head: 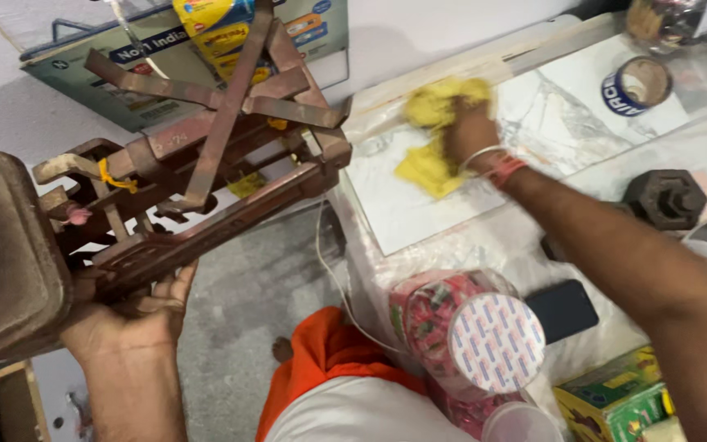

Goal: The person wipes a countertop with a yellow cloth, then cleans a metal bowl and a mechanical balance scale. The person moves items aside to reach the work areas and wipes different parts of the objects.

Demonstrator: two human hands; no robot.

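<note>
My left hand point(137, 315) grips the underside of a rusty brown iron balance scale point(206, 155), holding it tilted up off the counter at the left. One of its flat pans point(6, 254) juts out at the far left. My right hand point(468, 131) is closed on a yellow cloth point(431, 139) and presses it onto a white marble-patterned counter slab point(566, 115) under clear plastic. A bangle and a red band circle that wrist.
A roll of tape point(638, 86) and a dark hexagonal weight point(666, 198) sit on the right. A clear jar of pink sweets with a white lid point(472, 336), a black phone point(562, 309) and a green-yellow box point(615, 401) stand near the front. Grey floor lies below.
</note>
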